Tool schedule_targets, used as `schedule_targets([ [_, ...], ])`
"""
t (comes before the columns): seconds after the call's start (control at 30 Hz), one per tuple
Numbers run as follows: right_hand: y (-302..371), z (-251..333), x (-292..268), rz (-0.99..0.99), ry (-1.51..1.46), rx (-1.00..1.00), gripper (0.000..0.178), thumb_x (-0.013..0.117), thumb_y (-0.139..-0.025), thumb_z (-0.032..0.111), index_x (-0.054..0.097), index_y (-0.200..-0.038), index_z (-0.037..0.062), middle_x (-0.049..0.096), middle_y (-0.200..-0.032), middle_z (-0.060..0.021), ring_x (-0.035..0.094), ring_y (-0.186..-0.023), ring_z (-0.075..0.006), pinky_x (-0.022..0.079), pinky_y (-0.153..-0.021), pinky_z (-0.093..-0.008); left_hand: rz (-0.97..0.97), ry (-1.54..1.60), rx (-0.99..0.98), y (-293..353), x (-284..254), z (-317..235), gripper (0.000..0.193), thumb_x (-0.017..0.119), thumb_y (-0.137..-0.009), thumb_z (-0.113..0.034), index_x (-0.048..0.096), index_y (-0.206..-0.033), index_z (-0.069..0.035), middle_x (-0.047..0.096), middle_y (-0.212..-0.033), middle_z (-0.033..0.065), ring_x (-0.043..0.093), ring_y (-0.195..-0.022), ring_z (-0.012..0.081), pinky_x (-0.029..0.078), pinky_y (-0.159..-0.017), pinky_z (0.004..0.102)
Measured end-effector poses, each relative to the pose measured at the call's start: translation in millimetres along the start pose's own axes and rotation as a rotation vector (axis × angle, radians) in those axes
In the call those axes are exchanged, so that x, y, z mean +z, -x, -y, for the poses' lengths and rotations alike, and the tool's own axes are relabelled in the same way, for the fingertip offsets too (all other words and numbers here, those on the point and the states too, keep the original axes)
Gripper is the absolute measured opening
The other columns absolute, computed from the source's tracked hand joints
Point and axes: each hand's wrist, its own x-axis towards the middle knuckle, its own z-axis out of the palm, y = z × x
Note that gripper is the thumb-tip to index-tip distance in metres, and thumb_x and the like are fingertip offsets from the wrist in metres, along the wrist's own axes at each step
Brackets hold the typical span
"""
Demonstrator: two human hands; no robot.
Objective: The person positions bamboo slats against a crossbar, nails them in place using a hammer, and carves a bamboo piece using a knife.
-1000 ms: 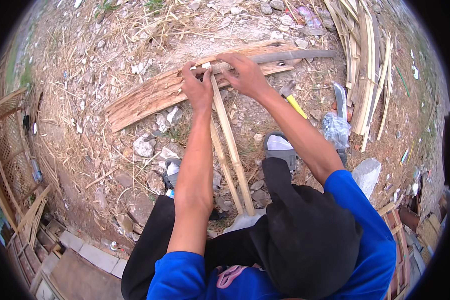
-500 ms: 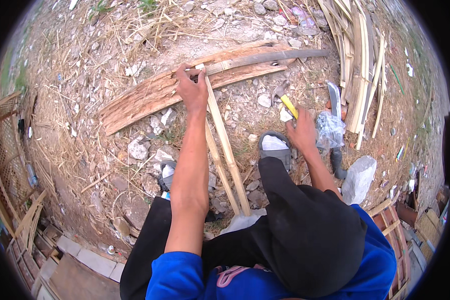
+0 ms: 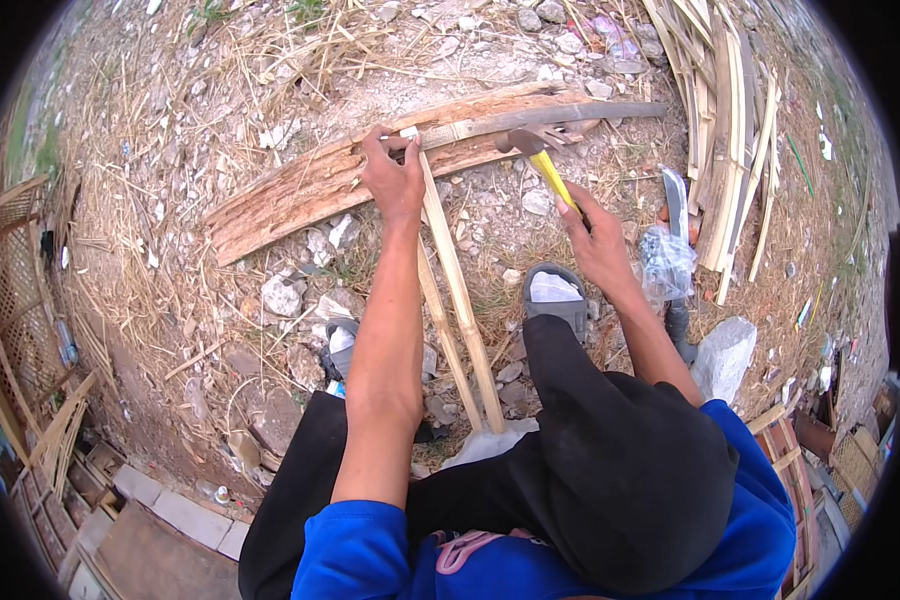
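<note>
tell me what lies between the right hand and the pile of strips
In the head view, a long-bladed knife and a clear plastic bag lie between the right hand and the pile of strips.

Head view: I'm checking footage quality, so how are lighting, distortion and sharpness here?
Head view: diffuse daylight, no hard-edged shadows around the left hand; head view: fisheye curvature probably exaggerates the bow of the wooden plank, with black corners; head view: the ground smears toward the rim, and the hammer in the right hand looks slightly soft.
</note>
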Motion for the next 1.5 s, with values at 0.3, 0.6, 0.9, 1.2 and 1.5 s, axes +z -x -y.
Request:
schedule_targets([
  [0.3, -41.1, 39.9, 58.9, 0.008, -0.001, -0.465, 0.032, 0.060, -0.098, 0.017, 0.062, -0.125, 0.0003, 0.068, -0.111, -0.0229, 0.066, -0.101, -0.0402, 0.052, -0.087, -0.0443, 0.007, 0.017, 0.057, 0.5, 1.0, 6.5, 0.042, 0.076, -0.084, -0.003, 0.052, -0.119, 0.001, 0.072, -0.084, 0.0118, 0.071, -0.076, 0.0209, 0.055, -0.071, 0.0329],
  [0.6, -40.9, 50.9, 68.0, 0.039, 0.023, -0.425, 0.033, 0.058, -0.099, 0.019, 0.061, -0.126, -0.0008, 0.067, -0.111, -0.0241, 0.065, -0.099, -0.0416, 0.052, -0.085, -0.0463, -0.001, 0.023, 0.040, -0.5, 0.8, 8.7, 0.043, 0.074, -0.082, 0.001, 0.052, -0.119, 0.002, 0.071, -0.086, 0.0139, 0.072, -0.078, 0.0233, 0.055, -0.071, 0.0338],
  [0.9, -42.7, 40.3, 74.3, -0.025, -0.040, -0.410, 0.033, 0.060, -0.097, 0.016, 0.061, -0.125, -0.0020, 0.067, -0.113, -0.0253, 0.065, -0.100, -0.0428, 0.052, -0.087, -0.0469, 0.017, 0.026, -0.013, 0.0, -0.4, 4.0, 0.041, 0.075, -0.084, -0.003, 0.051, -0.118, 0.001, 0.072, -0.086, 0.0119, 0.072, -0.079, 0.0221, 0.055, -0.073, 0.0337],
  [1.2, -44.4, 43.3, 74.2, 0.006, -0.012, -0.469, 0.033, 0.060, -0.097, 0.015, 0.060, -0.125, -0.0028, 0.067, -0.109, -0.0258, 0.065, -0.098, -0.0432, 0.052, -0.085, -0.0462, 0.005, 0.029, 0.043, -0.2, 1.8, 8.0, 0.040, 0.074, -0.084, -0.001, 0.051, -0.117, 0.001, 0.072, -0.086, 0.0123, 0.072, -0.078, 0.0218, 0.054, -0.072, 0.0336],
  [1.5, -46.5, 45.3, 76.6, -0.022, -0.027, -0.488, 0.033, 0.059, -0.098, 0.015, 0.060, -0.126, -0.0017, 0.067, -0.103, -0.0254, 0.065, -0.094, -0.0432, 0.052, -0.080, -0.0470, 0.000, 0.032, 0.033, -0.5, 1.6, 8.5, 0.041, 0.075, -0.084, -0.002, 0.052, -0.118, 0.001, 0.071, -0.085, 0.0122, 0.072, -0.079, 0.0211, 0.054, -0.072, 0.0328],
])
